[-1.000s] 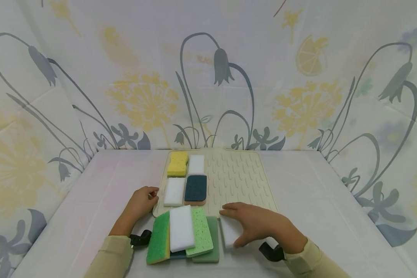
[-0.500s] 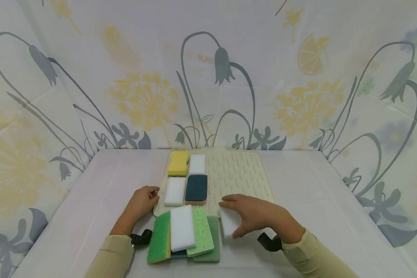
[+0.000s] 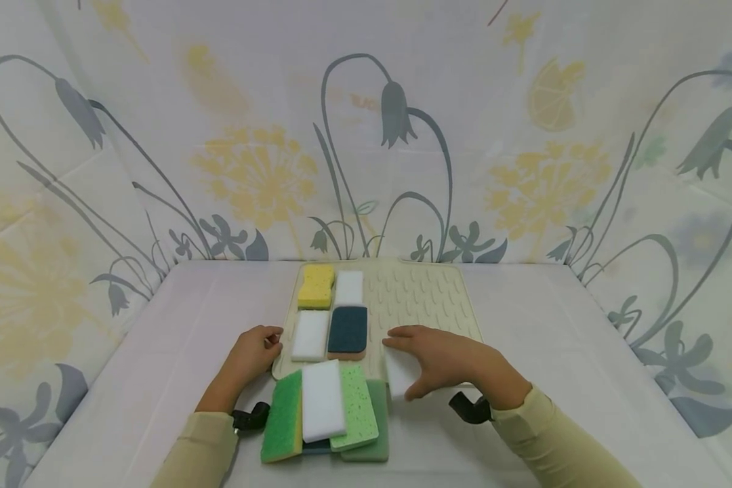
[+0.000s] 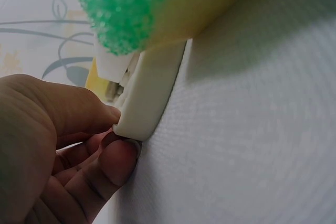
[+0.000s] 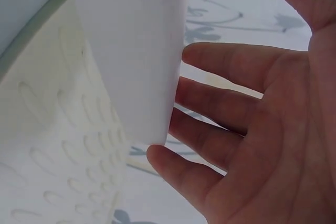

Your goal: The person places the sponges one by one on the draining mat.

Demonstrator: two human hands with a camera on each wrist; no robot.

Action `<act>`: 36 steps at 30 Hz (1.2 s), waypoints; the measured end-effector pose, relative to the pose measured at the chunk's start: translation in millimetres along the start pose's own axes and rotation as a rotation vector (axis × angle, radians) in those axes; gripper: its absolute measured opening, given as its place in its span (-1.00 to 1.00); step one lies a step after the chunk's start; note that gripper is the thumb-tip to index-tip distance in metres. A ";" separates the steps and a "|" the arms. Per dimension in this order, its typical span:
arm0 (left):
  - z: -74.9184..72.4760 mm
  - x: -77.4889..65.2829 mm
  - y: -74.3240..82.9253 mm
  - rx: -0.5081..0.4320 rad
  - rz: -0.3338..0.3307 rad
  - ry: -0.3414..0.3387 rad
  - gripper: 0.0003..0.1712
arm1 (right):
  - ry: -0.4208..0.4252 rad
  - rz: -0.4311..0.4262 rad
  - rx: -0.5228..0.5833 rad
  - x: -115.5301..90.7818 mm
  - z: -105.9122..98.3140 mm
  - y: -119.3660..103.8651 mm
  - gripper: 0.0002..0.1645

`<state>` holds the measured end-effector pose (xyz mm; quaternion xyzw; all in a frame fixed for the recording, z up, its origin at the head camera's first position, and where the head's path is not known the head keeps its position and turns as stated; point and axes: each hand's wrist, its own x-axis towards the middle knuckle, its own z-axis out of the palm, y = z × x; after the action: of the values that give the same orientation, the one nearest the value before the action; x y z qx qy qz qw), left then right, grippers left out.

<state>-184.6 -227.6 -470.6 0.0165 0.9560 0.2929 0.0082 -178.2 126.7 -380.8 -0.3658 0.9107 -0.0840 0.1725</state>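
Note:
My right hand holds a white melamine sponge between its thumb and fingers, over the near edge of the cream ridged drying mat. In the right wrist view the fingertips lie along one long side of this white sponge; the thumb is mostly out of frame. At the mat's near left corner, my left hand pinches the mat's rim, seen close in the left wrist view. On the mat's left half lie a yellow sponge, two white sponges and a dark blue scouring sponge.
Between the hands, in front of the mat, a loose pile holds a green-and-yellow sponge, a white sponge, a speckled light green sponge and a grey-green one. A patterned cloth hangs behind the white table.
My right hand has moved forward with the white sponge, from beside the pile to over the mat's near edge. The left hand stays at the mat's corner.

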 end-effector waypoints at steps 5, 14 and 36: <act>0.1 1.2 -0.2 0.004 0.000 0.002 -0.55 | 0.001 -0.001 -0.002 3.6 -5.2 0.2 0.08; 0.4 1.0 -1.0 0.001 -0.007 -0.007 -0.55 | 0.019 -0.015 -0.005 8.1 -11.9 5.4 0.09; -0.3 0.0 -0.7 0.001 -0.010 0.006 -0.55 | 0.027 0.015 0.019 36.3 -16.9 27.0 0.08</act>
<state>-184.6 -228.4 -470.7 0.0107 0.9562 0.2925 0.0070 -226.2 121.3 -381.8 -0.3563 0.9148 -0.0964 0.1641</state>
